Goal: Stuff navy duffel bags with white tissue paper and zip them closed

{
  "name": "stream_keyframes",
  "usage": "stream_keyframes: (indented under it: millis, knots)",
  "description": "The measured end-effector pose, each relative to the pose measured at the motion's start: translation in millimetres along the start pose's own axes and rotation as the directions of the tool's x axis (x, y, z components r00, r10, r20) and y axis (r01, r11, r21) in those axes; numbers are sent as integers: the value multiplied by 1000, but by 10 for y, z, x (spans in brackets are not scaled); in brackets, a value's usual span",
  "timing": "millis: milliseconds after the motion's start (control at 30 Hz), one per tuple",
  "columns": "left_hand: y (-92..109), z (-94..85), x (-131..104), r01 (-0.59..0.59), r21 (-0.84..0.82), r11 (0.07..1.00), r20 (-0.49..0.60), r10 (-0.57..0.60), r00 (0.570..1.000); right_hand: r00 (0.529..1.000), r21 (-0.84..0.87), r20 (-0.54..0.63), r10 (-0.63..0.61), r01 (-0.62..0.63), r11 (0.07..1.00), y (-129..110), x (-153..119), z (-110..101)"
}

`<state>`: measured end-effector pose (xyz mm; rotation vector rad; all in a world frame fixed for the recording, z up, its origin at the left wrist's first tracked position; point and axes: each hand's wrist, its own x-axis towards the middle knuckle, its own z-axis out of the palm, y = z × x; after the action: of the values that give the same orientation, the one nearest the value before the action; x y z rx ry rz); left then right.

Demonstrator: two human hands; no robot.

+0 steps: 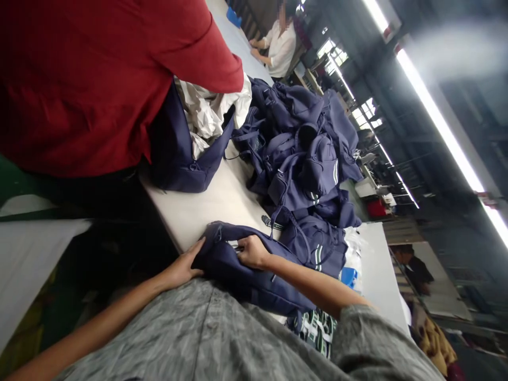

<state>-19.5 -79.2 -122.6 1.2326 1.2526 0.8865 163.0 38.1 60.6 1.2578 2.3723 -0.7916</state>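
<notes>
A navy backpack (246, 280) lies on the table's near edge, right against my body. My left hand (186, 266) grips its left end, fingers over the top and thumb lower down. My right hand (254, 252) is closed in a fist on the bag's upper side, by a long opening. A small white piece (233, 244) shows beside those fingers; what they pinch is hidden. Just beyond the bag lies a dark strap with light lettering (272, 223).
A large heap of navy bags (301, 143) covers the table's far side. At left, a person in a red top (79, 79) works over another navy bag (178, 153) stuffed with crumpled white paper (206, 111). Striped straps (317, 328) lie by my right elbow.
</notes>
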Motion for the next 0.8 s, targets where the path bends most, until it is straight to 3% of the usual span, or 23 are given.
stream_keyframes:
  millis: [133,267,333,400,500,667,800]
  knots:
    - [-16,-41,-18,16,8,1000,7,-16,1000,1000,450,-1,11,-10,893,119,-212,-83]
    - [4,-35,43,-22,65,998,-23,24,999,999,575,10,38,-37,817,174,-389,-96]
    - [24,-41,78,-17,132,991,-9,19,1000,1000,482,-5,0,3,876,168,-412,-68]
    - [42,-56,96,-20,197,980,65,7,998,996,290,-16,-89,90,953,151,-418,-27]
    - [39,-77,98,-26,227,974,137,-6,991,987,-8,-17,-161,161,987,118,-479,59]
    - [32,-129,212,64,148,987,18,-68,998,992,-242,-51,113,-122,963,16,-684,283]
    - [362,-180,601,60,61,996,-109,-53,993,955,-154,-165,248,-273,950,-84,-686,407]
